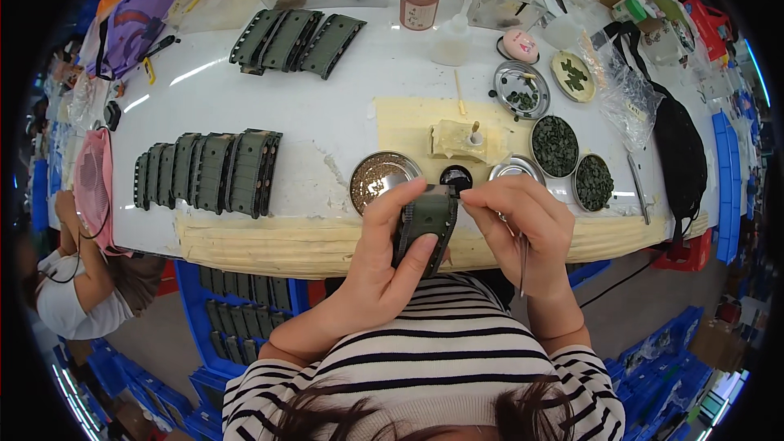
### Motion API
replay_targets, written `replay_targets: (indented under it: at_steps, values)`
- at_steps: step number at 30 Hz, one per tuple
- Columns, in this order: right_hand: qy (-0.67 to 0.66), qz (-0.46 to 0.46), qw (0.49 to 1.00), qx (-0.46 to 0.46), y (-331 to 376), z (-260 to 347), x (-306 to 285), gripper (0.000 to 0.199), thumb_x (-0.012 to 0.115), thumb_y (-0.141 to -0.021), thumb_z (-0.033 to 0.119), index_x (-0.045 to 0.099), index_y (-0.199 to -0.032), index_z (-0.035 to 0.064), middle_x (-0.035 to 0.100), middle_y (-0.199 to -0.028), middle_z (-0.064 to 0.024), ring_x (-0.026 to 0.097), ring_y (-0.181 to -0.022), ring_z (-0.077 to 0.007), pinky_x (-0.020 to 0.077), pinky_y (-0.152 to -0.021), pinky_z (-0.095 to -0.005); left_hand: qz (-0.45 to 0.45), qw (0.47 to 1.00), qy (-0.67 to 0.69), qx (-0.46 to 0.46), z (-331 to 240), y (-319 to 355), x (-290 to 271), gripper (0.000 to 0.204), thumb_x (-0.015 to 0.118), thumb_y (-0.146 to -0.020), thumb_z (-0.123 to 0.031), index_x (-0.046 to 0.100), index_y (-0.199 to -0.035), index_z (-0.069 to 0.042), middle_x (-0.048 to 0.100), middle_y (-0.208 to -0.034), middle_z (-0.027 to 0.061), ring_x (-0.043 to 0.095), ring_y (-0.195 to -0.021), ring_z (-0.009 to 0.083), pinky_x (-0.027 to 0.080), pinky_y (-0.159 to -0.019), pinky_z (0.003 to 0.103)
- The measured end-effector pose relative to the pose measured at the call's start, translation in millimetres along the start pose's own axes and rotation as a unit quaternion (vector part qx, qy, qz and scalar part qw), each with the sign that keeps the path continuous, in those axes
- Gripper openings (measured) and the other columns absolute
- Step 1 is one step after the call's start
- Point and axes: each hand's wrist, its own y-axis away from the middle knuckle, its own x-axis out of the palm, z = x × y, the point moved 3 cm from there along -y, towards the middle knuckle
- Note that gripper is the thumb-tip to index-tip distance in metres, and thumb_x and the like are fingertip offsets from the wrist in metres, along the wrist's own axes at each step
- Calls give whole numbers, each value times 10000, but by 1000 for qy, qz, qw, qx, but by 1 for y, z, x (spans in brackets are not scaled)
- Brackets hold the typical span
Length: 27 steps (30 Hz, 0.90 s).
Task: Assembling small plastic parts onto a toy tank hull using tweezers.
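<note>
**Green track piece held over the table edge**

We see the left hand [384,257] wrapped around a dark green track piece [426,224], thumb on its near end and fingers curled over its left side, holding it upright just above the taped front edge of the white table [327,114]. The right hand [523,224] pinches at the piece's top right corner with closed fingertips and also grips thin tweezers [523,261]. Rows of similar green pieces [208,171] lie to the left; round metal dishes [555,145] sit just beyond the hands
</note>
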Motion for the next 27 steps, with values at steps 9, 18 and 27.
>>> replay_targets:
  at_steps: [9,18,27]
  values:
    - [25,25,995,-88,8,17,8,257,717,-679,-14,707,-928,50,654,-847,-81,646,-728,-209,502,-591,-295,-2,979,181,-92,3,-4,0,216,442,-1023,-198,525,-1111,-19,567,-1067,54,595,-879,90,516,-797,249]
    - [-24,25,999,-23,10,20,13,240,735,-692,-35,699,-922,20,624,-844,-92,640,-721,-224,572,-688,-315,-34,986,156,-51,4,-3,-1,184,447,-1020,-185,535,-1037,-24,580,-1095,76,545,-999,115,434,-912,284]
    - [60,62,990,-112,11,19,10,253,762,-685,22,692,-927,38,627,-814,-75,621,-687,-203,498,-579,-307,-17,990,128,-64,7,0,-5,204,431,-1024,-195,542,-1013,-25,580,-1144,108,538,-1027,135,411,-958,308]
